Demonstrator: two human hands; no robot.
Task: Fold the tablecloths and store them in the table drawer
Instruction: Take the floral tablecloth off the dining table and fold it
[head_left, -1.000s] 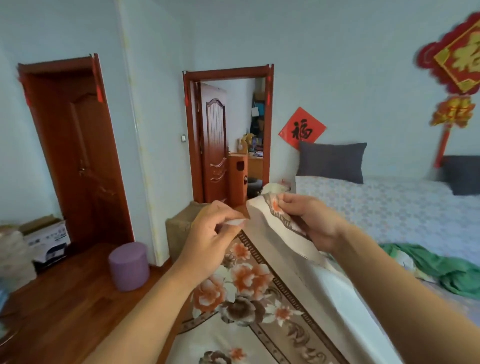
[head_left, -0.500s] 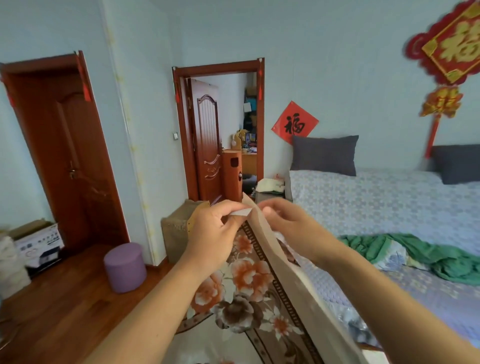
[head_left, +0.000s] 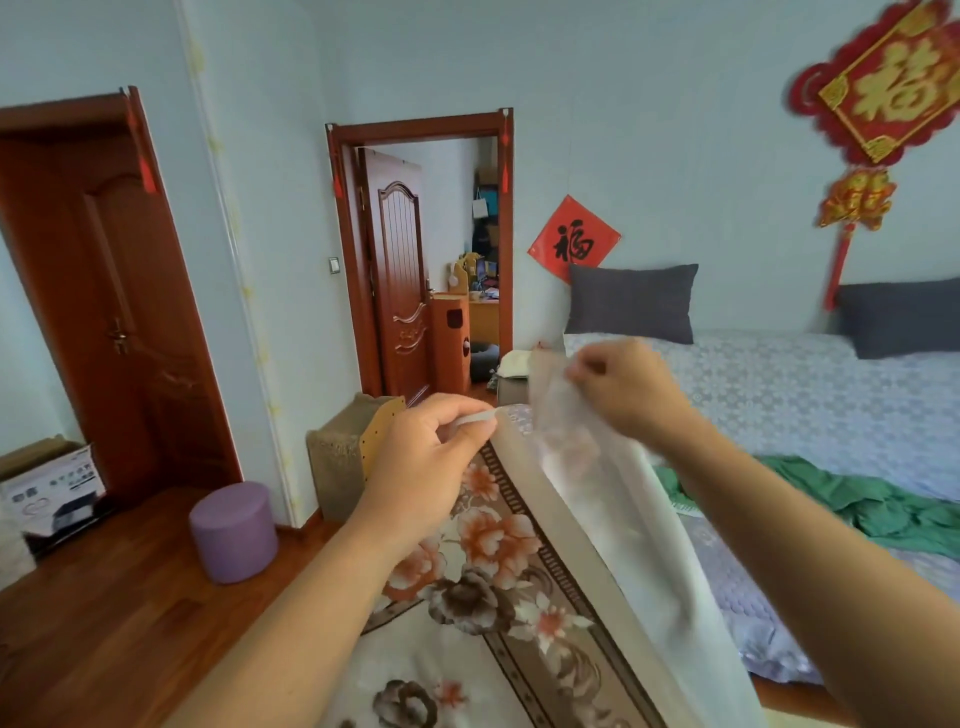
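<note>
Since half a second ago the right hand (head_left: 621, 392) has moved up and away to the right, parting from the left hand (head_left: 434, 457), which it had nearly touched; the two upper corners of the floral tablecloth (head_left: 498, 597) are now drawn apart. The left hand pinches one corner between thumb and curled fingers, with the printed face turned toward the holder. The right hand pinches the other corner, where the pale reverse of the cloth shows; this part is blurred, so the exact finger placement cannot be told. The cloth hangs from both grips in front of the person, low in the view, its bordered edge running down between the forearms. Holding it by the corners at chest height lets the fabric drop free of creases, probably so the edges can be matched for a fold. A second, green cloth (head_left: 857, 504) lies crumpled on the bed (head_left: 810, 395), apparently waiting its turn. No table drawer is visible. A purple stool (head_left: 234, 530) stands on the wooden floor beside the wall.
</note>
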